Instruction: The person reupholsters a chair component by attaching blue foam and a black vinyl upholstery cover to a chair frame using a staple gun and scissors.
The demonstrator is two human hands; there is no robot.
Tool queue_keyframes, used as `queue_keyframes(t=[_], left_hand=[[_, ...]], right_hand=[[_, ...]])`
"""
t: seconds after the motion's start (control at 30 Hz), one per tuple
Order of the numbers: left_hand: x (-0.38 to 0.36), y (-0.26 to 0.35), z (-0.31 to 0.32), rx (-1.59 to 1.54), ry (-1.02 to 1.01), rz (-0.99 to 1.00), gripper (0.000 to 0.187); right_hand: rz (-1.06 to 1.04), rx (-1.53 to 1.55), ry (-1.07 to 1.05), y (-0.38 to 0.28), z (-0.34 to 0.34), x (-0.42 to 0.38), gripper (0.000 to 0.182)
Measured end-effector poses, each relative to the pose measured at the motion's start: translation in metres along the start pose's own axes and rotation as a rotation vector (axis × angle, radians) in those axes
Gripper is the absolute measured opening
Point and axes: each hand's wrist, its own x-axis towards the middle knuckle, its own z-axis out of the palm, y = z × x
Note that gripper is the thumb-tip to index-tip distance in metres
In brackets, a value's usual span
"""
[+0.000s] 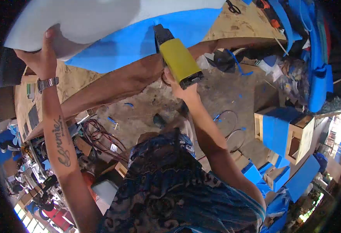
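Observation:
My left hand (42, 58) grips the near left edge of a white sheet (89, 19), thumb on top and fingers hidden beneath. The sheet lies over a bright blue sheet (186, 24) on a wooden worktable. My right hand (184, 89) is wrapped around a yellow-and-black staple gun (180, 62), largely hidden below the tool's body. Its black nose overlaps the blue sheet, close to the edge of the white one.
Black-handled scissors (234, 7) lie on the worktable (236, 25). Brown material (120, 83) runs along its near edge. Coiled hoses (100, 134) and blue scraps litter the floor. A blue-covered wooden frame (281, 130) stands at right, near clear plastic (294, 77).

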Motion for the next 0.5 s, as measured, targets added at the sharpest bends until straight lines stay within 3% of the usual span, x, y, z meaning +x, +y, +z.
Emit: queue_keyframes(t=[0.03, 0.13, 0.33, 0.5], left_hand=[[-0.001, 0.001, 0.001, -0.007, 0.015, -0.001, 0.091], [-0.003, 0.005, 0.005, -0.006, 0.043, 0.017, 0.091], [-0.003, 0.008, 0.006, -0.028, 0.031, -0.004, 0.093], [-0.005, 0.002, 0.001, 0.017, 0.019, -0.018, 0.095]], right_hand=[[-0.026, -0.040, -0.010, 0.002, 0.002, 0.001, 0.018], [0.173, 0.141, 0.045, -0.003, 0.008, 0.004, 0.020], [0.211, 0.149, 0.007, -0.012, 0.008, 0.013, 0.020], [0.043, -0.033, 0.072, 0.006, 0.022, 0.012, 0.026]])
